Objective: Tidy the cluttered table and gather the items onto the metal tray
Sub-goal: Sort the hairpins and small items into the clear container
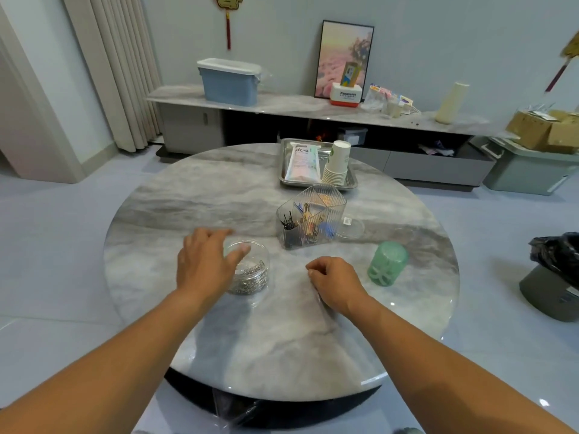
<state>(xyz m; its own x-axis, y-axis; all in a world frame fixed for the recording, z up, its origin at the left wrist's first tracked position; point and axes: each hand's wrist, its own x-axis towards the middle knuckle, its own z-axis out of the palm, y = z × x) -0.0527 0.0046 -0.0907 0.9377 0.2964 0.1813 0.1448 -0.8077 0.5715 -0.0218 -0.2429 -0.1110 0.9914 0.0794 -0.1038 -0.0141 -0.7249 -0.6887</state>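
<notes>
My left hand [203,261] hovers spread over the clear round tub [250,270] near the table's [188,198] left front edge, thumb at its rim, fingers loose, not yet closed on it. Tub: transparent plastic, open, holding shiny metal clips. Step in hand, I judge: taking this tub up. Next move needs a wrap round its smooth wall, kept level.

My right hand [332,280] rests mid-front, fingers curled in; whether they pinch anything, cannot tell.

Ribbed clear organiser [310,220] at centre, with a flat clear lid [349,228] beside it. Green ridged cup [388,263] inverted toward the right edge.

Metal tray [285,170], far edge: already carries a glossy packet [304,164] and stacked paper cups [336,167].
</notes>
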